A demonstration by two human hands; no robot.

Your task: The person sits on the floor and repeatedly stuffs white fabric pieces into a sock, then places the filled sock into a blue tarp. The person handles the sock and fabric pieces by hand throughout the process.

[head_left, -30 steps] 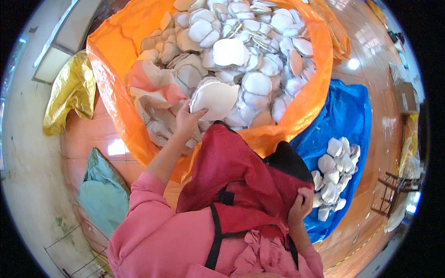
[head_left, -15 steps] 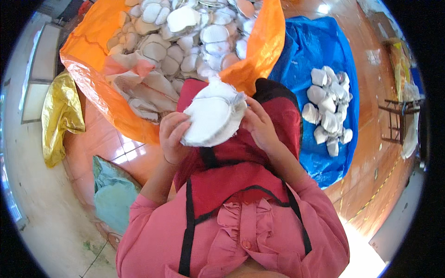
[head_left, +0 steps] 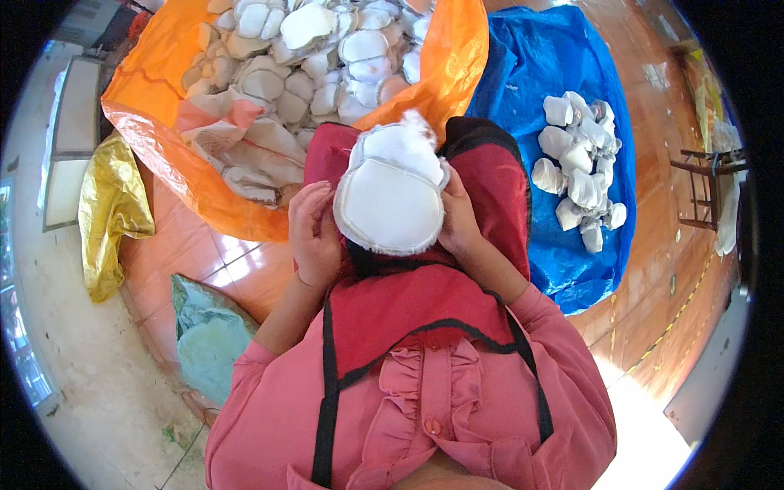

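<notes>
A white stitched fabric pad (head_left: 389, 204), rounded with a curved seam across it and a fluffy tuft at its far end, is held above my lap. My right hand (head_left: 460, 216) grips its right edge, the fingers partly hidden behind it. At the left edge, my left hand (head_left: 316, 233) has its fingers bent against the pad, their tips partly out of sight. Beyond my knees, an orange sack (head_left: 151, 94) lies wide open, filled with a heap of similar white pads (head_left: 363, 49).
On the right, a blue plastic sheet (head_left: 523, 73) bears a cluster of white cupped pieces (head_left: 581, 167). A yellow sack (head_left: 114, 216) and a pale green bag (head_left: 208, 343) lie to my left. A dark wooden stool (head_left: 706, 188) stands at the far right.
The pad has turned from tilted to nearly upright, its broad face now toward me. Both hands have shifted slightly, and the left fingers have moved from over its edge to beside it.
</notes>
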